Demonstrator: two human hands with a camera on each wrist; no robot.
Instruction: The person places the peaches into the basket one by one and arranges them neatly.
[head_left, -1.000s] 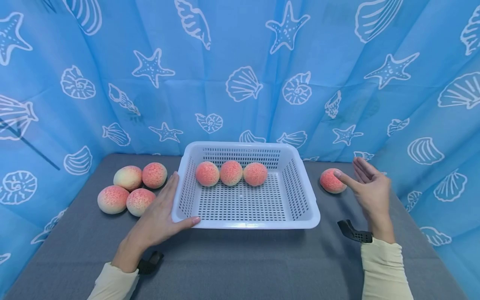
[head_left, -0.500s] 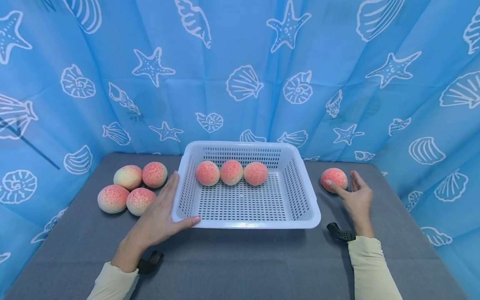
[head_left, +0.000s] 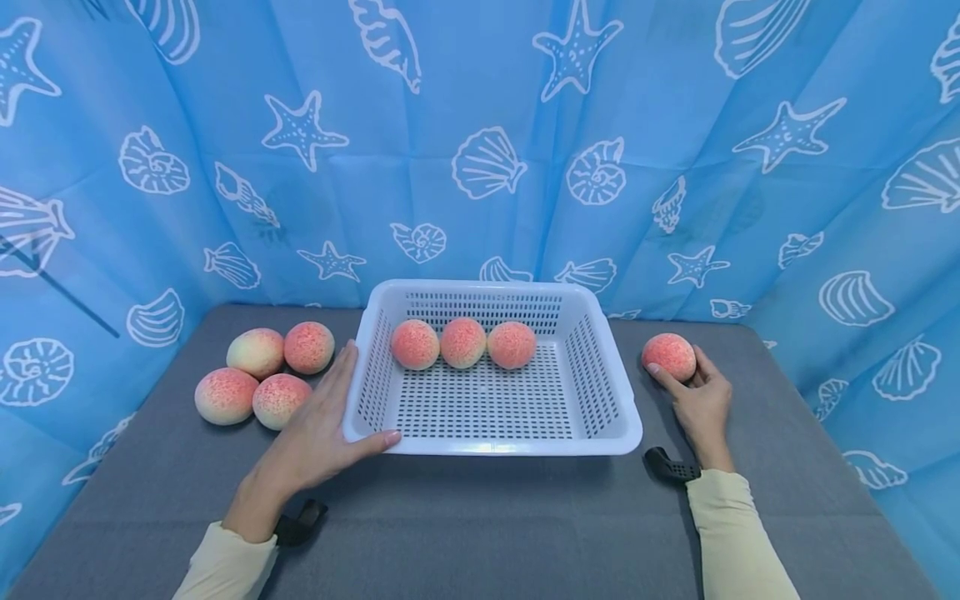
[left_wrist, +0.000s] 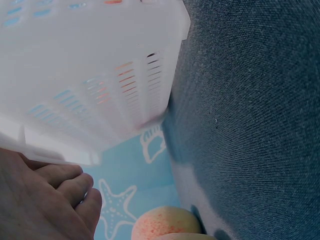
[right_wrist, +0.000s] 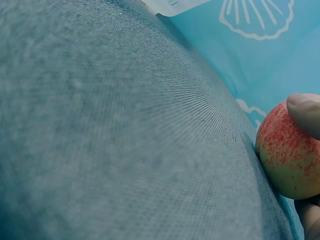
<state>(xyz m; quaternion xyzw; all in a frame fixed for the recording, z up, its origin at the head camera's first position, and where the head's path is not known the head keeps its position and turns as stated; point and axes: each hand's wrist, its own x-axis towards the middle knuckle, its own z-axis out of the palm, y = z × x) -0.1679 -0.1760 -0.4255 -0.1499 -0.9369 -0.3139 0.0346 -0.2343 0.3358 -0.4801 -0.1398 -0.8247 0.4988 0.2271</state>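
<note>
In the head view, a white slotted basket (head_left: 491,447) stands upright on the gray tabletop (head_left: 510,533), in front of a blue curtain (head_left: 420,183) printed with shells and starfish. Three peaches (head_left: 462,343) sit inside it in a row toward the back wall, set to the left and middle. Four peaches (head_left: 225,397) are bunched on the tabletop left of the basket, and a single peach (head_left: 670,356) is on the other side, apart from the basket, in the right hand (head_left: 705,404). That hand's thumb and fingers are clamped on the fruit from the near and right sides. The left hand (head_left: 311,437) rests on the basket's near left corner, its long fingers straight along the outer left side and its thumb spread away over the front rim. Judging by this layout, the work is partway: three peaches are in, and five are outside, counting the one in the grasp.

In the left wrist view, the left hand's fingers lie close together beside the basket's rim. Orange patches show through the slots, and two peaches are partly visible at the bottom edge.

In the right wrist view, the thumb presses the single peach from above and a finger shows beneath it. Whether the peach is clear of the tabletop, I cannot tell.
</note>
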